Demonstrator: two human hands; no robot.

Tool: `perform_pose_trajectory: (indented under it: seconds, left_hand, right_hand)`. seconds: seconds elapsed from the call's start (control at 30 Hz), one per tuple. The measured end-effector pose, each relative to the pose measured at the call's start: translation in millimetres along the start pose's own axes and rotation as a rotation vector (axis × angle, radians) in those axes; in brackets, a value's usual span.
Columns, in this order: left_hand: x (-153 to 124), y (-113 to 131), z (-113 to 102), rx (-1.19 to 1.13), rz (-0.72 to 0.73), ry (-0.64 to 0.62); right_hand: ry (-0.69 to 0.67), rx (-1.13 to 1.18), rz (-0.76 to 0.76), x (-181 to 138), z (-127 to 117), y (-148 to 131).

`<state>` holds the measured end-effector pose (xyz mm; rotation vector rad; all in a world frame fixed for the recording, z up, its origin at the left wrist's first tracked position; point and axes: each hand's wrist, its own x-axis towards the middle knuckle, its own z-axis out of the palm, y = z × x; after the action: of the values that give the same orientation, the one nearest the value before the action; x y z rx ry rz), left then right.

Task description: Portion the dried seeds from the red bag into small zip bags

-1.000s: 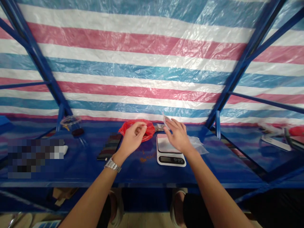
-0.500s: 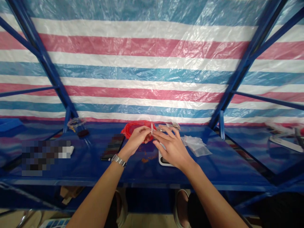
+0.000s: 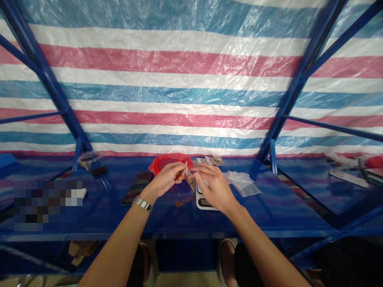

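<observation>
scale: mostly hidden by right hand | small bag: contents unclear

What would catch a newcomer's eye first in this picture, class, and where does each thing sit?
The striped sheet in pink, white and blue fills the whole back. Below it, at the middle of the blue table, the left hand and right hand pinch a small clear bag between them, above a white scale. A red bag lies just behind the hands.
</observation>
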<state>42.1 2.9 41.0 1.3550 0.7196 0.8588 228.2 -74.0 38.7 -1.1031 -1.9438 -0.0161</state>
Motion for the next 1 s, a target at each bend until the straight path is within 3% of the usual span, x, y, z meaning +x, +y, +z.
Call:
perform_pose_trajectory:
  seconds: [0.1,0.2,0.43,0.57,0.87,1.0]
  left_hand:
    - [0,-2,3,0.031,0.030,-0.056]
    - [0,-4,8,0.117,0.085,-0.151]
    - [0,-3,19,0.210,0.077,-0.137]
    - [3,-6,24,0.334,0.154,-0.009]
    - [22,-18,20,0.289,0.255,0.256]
    - [22,-13,20,0.158,0.282,0.311]
  right_hand:
    - [0.057,0.187,0.326,3,4,5]
    - [-0.021,0.383,0.523,6,9,8]
    - [-0.103,0.598,0.578,10,8,16]
    - [-0.078,0.607,0.608,10,9,17]
    - [0.106,0.299,0.585,13,16,17]
    - [0.253,0.317,0.722,13,20,23]
